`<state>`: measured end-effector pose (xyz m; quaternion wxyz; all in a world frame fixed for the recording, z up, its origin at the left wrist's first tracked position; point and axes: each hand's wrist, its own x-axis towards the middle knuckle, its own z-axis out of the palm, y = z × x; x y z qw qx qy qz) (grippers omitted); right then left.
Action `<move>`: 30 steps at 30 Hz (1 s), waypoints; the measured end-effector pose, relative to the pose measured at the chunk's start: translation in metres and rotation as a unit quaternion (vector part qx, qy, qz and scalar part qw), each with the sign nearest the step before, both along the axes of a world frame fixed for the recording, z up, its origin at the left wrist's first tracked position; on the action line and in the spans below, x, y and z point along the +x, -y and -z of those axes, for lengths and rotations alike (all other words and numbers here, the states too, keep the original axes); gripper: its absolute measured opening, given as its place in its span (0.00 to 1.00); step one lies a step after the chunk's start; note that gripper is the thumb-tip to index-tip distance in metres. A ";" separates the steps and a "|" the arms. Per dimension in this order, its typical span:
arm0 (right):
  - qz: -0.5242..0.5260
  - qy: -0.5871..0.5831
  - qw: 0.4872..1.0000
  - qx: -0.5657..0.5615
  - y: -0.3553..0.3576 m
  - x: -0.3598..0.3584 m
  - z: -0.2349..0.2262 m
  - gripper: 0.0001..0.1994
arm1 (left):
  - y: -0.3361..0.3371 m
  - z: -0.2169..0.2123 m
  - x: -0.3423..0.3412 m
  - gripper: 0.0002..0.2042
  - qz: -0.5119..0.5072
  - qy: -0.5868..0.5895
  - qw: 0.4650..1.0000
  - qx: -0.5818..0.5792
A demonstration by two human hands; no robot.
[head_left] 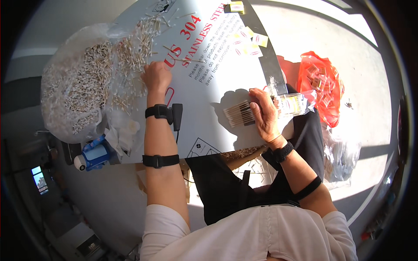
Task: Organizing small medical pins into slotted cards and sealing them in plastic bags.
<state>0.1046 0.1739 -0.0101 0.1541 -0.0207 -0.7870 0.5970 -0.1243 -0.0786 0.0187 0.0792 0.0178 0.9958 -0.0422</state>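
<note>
My left hand point(157, 77) is over the table's left part, at the edge of a loose heap of cotton swabs point(146, 37). Its fingers are curled closed; whatever they pinch is too small to make out. On the right, near the table edge, my right hand point(265, 114) grips a flat row of cotton swabs point(238, 115), thumb and forefinger showing on the left side. To the right of that hand lies a clear packet point(292, 104) with swabs and a yellow label in it. The hand partly hides where row and packet meet.
A large clear bag point(76, 82) full of cotton swabs lies at the left. Small yellow-and-white labels point(248, 42) are scattered at the far right of the printed table point(191, 117). Beyond the right edge are a red bag point(320, 82) with clear packets and a blue-and-white bottle point(93, 155) at lower left.
</note>
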 end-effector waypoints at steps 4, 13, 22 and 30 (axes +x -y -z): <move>-0.001 0.011 1.000 -0.007 0.002 -0.001 0.001 0.15 | -0.003 -0.004 -0.014 0.15 -0.010 -0.113 0.993 -0.027; -0.005 0.013 1.000 -0.026 0.004 -0.001 0.004 0.15 | 0.000 0.006 -0.064 0.10 0.162 -0.105 0.979 0.057; -0.005 0.015 1.000 -0.003 0.002 0.000 0.005 0.15 | 0.005 0.009 -0.056 0.07 0.192 -0.088 0.973 0.098; 0.002 -0.004 1.000 0.009 0.004 -0.002 0.003 0.14 | -0.024 -0.003 -0.045 0.07 0.314 -0.040 0.930 0.186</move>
